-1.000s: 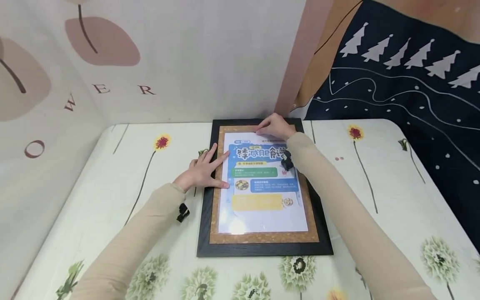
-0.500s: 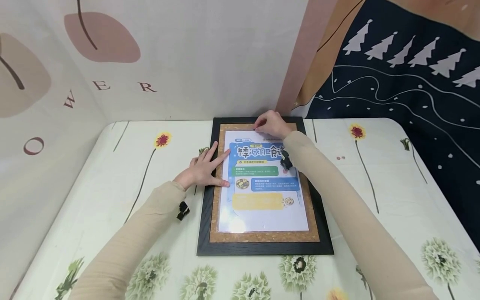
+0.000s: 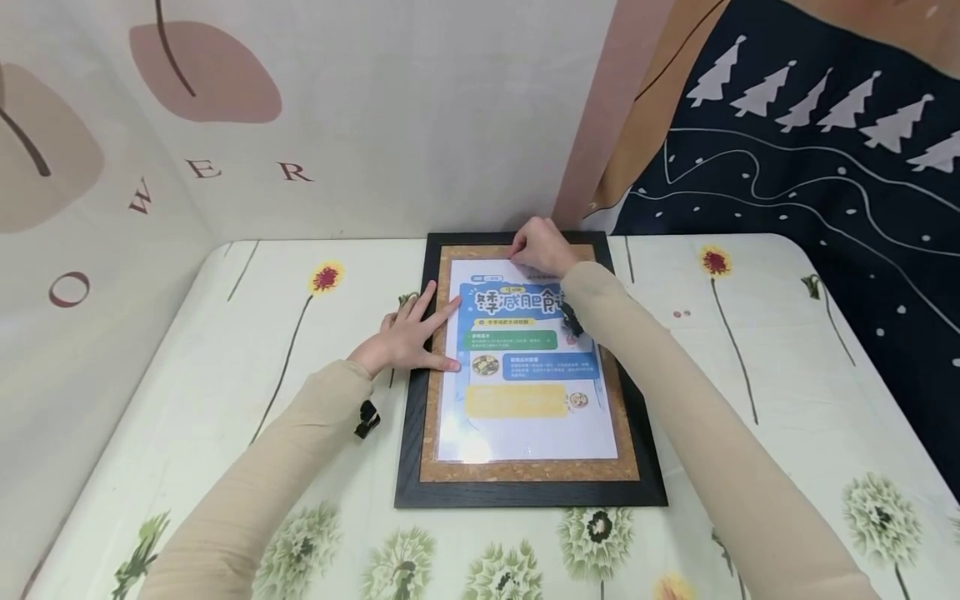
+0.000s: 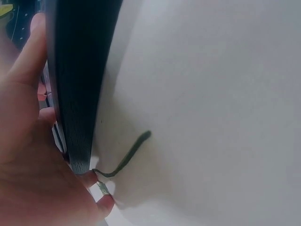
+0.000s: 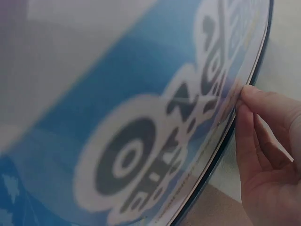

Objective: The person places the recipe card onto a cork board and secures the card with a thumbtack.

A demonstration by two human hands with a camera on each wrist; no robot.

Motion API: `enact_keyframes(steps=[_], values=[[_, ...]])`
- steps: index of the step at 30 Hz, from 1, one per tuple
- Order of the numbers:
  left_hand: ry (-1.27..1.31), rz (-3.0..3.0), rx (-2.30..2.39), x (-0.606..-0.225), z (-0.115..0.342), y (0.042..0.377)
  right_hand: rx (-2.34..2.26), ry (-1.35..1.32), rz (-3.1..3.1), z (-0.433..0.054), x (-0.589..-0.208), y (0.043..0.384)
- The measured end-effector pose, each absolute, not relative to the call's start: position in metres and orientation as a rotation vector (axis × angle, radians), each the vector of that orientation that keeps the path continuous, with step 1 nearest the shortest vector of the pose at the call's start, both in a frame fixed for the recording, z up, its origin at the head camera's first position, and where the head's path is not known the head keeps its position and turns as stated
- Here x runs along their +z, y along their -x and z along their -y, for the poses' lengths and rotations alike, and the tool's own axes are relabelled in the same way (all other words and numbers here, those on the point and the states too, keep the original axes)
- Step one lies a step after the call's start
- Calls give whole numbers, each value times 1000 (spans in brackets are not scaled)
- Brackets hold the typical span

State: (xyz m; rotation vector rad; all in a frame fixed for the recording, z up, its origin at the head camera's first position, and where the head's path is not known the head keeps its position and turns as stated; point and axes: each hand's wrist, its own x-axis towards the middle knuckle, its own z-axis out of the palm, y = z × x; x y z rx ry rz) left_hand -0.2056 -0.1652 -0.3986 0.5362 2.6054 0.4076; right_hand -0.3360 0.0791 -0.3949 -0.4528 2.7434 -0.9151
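Note:
A glossy printed poster with blue, green and yellow blocks lies on a cork board in a black frame. My left hand spreads its straight fingers across the frame's left side, with thumb and index fingertips at the poster's left edge. In the left wrist view the hand rests along the black frame. At the top, my right hand pinches thumb and fingertips together right at the poster's upper edge. The right wrist view shows those fingertips meeting at the poster edge. Whatever is between them is hidden.
The frame lies on a flower-patterned tablecloth, near the table's back edge. A pale printed cloth hangs behind, with a dark tree-patterned cloth at right. A small black device sits under the left wrist.
My right hand's fingertips stay at the poster's top edge while the hand and wrist shift slightly leftward. The left hand, poster and frame keep their places.

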Motion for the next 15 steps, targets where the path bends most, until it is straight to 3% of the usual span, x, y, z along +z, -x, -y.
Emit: enact_keyframes(steps=[15], values=[[-554,-2606,402,-400,166,206,-1111,398,-2631,-91,-397,334]])
